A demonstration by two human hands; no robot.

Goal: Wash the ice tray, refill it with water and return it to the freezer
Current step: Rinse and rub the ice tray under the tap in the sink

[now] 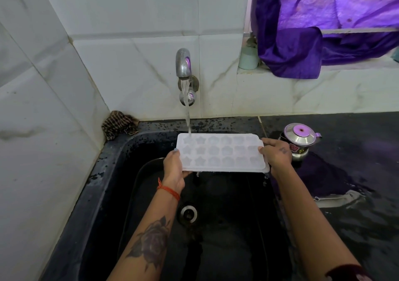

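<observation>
White ice tray (222, 153), star-shaped cells in 3 rows, held level over black sink (121, 162), tap (184, 64) water hitting cell at 10 o'clock. Left hand (173, 170) grips its 9 o'clock end, right hand (275, 153) grips 3 o'clock end. Steel kettle (299, 140) on desk (356, 133) at 3 o'clock; label unreadable.

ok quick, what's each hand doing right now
Left hand: grips the left end of the ice tray.
Right hand: grips the tray's right end, under the running tap.
</observation>
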